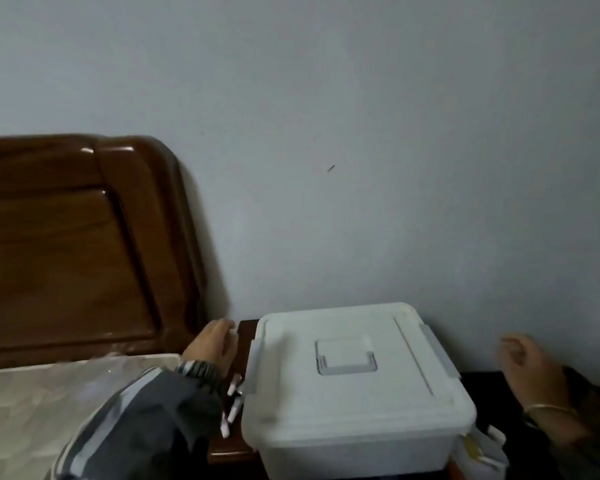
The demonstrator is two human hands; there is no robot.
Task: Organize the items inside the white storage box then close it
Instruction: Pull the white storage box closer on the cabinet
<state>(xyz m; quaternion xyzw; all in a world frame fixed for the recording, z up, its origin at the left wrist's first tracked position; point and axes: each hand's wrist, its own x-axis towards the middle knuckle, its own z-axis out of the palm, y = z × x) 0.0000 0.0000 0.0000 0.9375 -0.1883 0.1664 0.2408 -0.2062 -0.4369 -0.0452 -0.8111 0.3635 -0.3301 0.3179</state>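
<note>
The white rectangular plastic storage box [357,382] sits upright on the dark wooden surface [234,445], lid on, grey handle folded flat.

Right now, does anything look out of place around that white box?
Yes. Several small pink-and-white tubes lie loose on the nightstand beside the left side of the white storage box, outside it, though its lid is already on. A whitish packet also sits by its front right corner; what it is I cannot tell.

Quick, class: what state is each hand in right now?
Left hand: open, holding nothing, beside the white storage box.
Right hand: open, loosely curled, holding nothing.
</note>
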